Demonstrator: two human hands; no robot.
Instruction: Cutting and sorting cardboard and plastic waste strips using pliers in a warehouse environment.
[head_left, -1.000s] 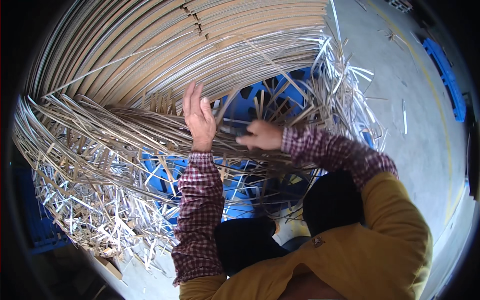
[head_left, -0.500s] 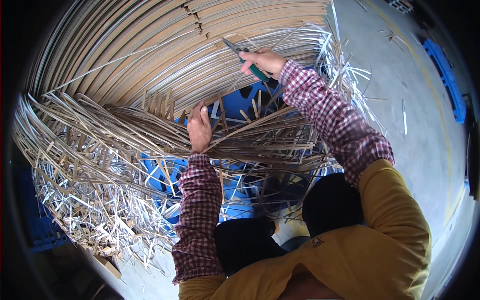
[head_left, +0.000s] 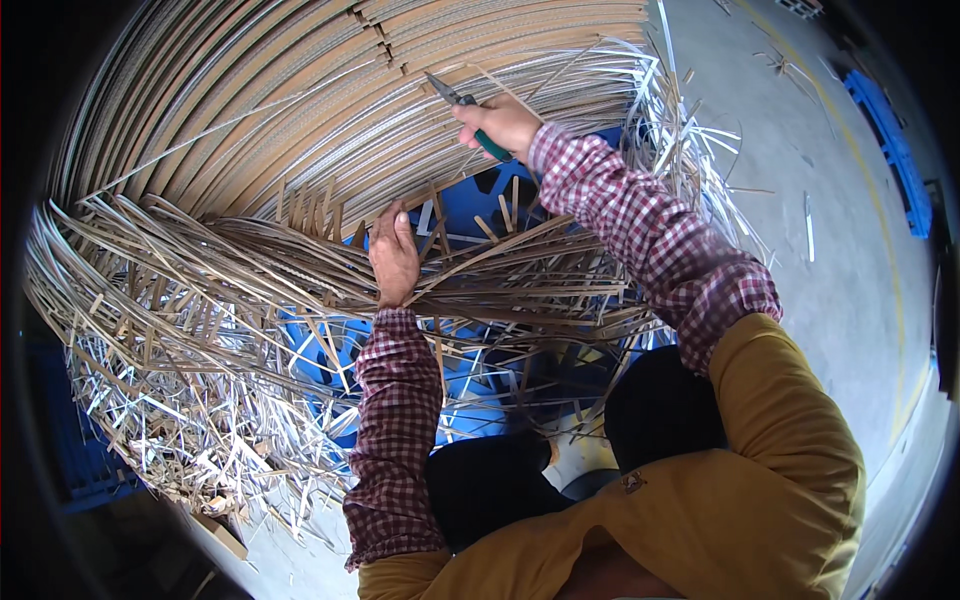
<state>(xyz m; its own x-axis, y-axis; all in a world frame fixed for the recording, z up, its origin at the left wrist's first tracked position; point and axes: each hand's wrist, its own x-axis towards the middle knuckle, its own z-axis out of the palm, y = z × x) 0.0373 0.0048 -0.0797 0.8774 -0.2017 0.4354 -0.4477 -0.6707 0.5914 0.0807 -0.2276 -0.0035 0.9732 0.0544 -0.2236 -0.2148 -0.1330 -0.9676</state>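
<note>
Crossing a blue pallet [head_left: 462,203], strips [head_left: 530,290] underlie left grip [head_left: 394,260], closure unclear; right grip [head_left: 503,124] clasps shears [head_left: 491,146].

Head-worn fisheye, facing down, near left hand [head_left: 394,262] and right hand [head_left: 503,126]; edges unclear.

I see loose brown strips [head_left: 520,283] lying across a blue pallet [head_left: 459,202]; on the grey floor [head_left: 835,320] at right rest a pale sliver [head_left: 809,228] and another blue platform [head_left: 889,150].
</note>
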